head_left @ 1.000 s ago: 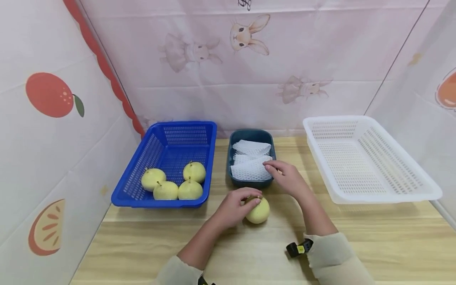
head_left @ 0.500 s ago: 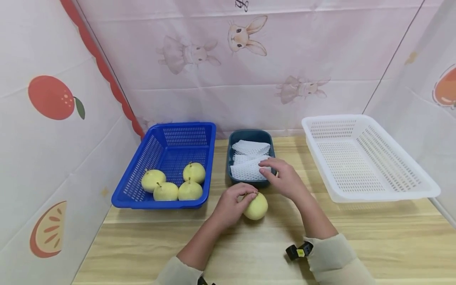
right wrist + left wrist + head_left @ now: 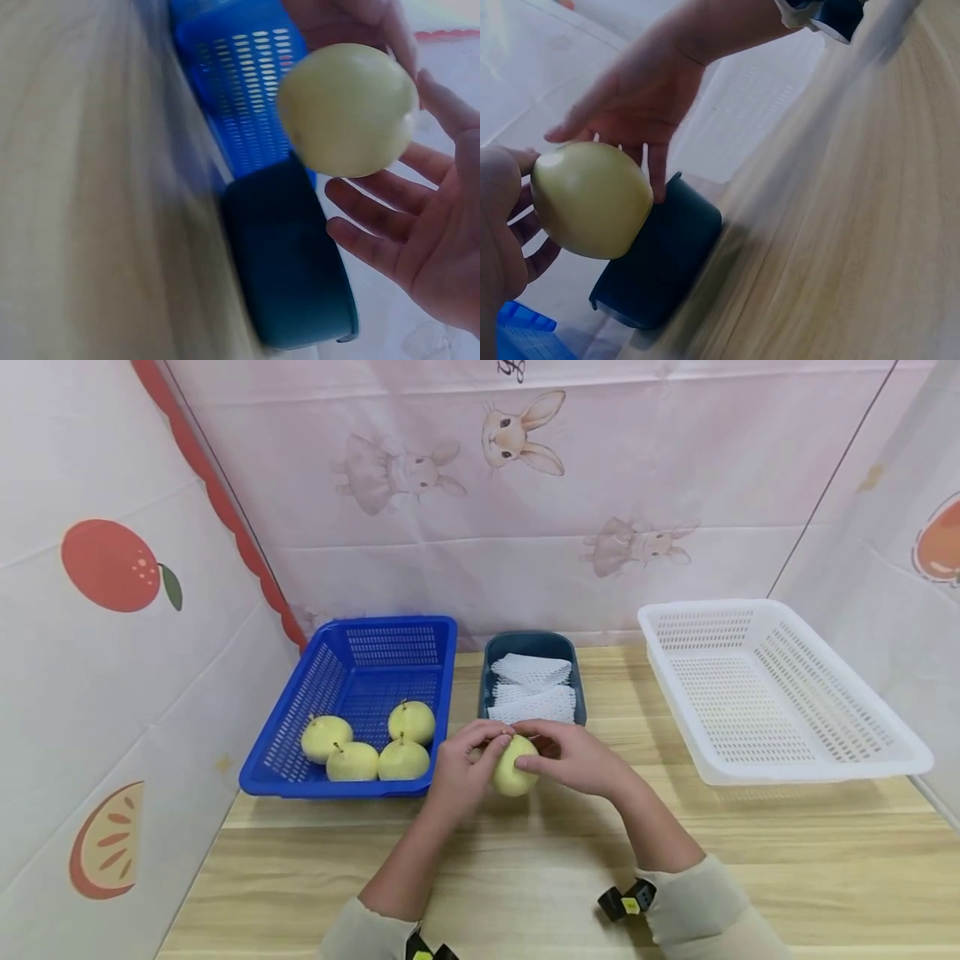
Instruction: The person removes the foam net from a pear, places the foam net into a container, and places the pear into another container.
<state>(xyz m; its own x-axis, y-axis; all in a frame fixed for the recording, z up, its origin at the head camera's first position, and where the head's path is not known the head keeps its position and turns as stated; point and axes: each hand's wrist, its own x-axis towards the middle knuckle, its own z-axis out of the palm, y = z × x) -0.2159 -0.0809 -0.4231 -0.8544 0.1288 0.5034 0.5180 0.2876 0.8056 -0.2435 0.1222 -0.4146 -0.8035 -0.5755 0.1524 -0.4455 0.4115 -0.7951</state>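
Both hands meet at a round yellow-green pear (image 3: 514,768), held up off the table in front of the dark green bin (image 3: 656,262). My left hand (image 3: 463,768) pinches it near the stem from the left. On the other side, my right hand (image 3: 573,757) has its thumb against the pear, with the fingers behind it. The right wrist view shows those right fingers (image 3: 382,210) curving under the fruit. White foam net sleeves (image 3: 532,702) lie in the bin, partly behind the hands.
A blue basket (image 3: 255,768) at the left holds several more pears (image 3: 352,762). To the right stands a white basket (image 3: 817,772). Printed cloth walls (image 3: 450,568) close off the back and both sides of the wooden table (image 3: 525,885).
My left hand has raised the pear off the table and shifted it slightly left. My right hand has left the foam sleeves and come down onto the pear.
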